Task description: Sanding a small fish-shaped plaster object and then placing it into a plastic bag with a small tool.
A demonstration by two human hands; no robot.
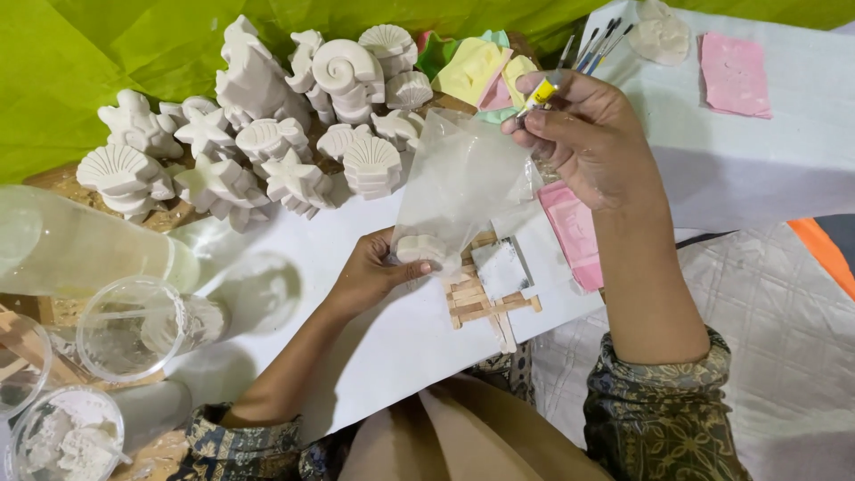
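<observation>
My left hand (372, 270) grips the bottom of a clear plastic bag (459, 183), pinching a small white plaster piece (419, 248) inside it. My right hand (583, 134) holds the bag's top edge together with several thin paintbrushes (595, 43) and a small yellow tube (540, 93). Under the bag lies a small wooden stick easel (485, 301) with a white square panel (500, 267) on the white table (392, 347).
Several white plaster shells, starfish and seahorses (267, 134) are piled at the back left. Pink moulds (735, 73) and yellow and green moulds (472, 67) lie beyond. Clear plastic cups (134, 330) and a bottle (80, 249) stand at the left. A green cloth (107, 53) covers the back.
</observation>
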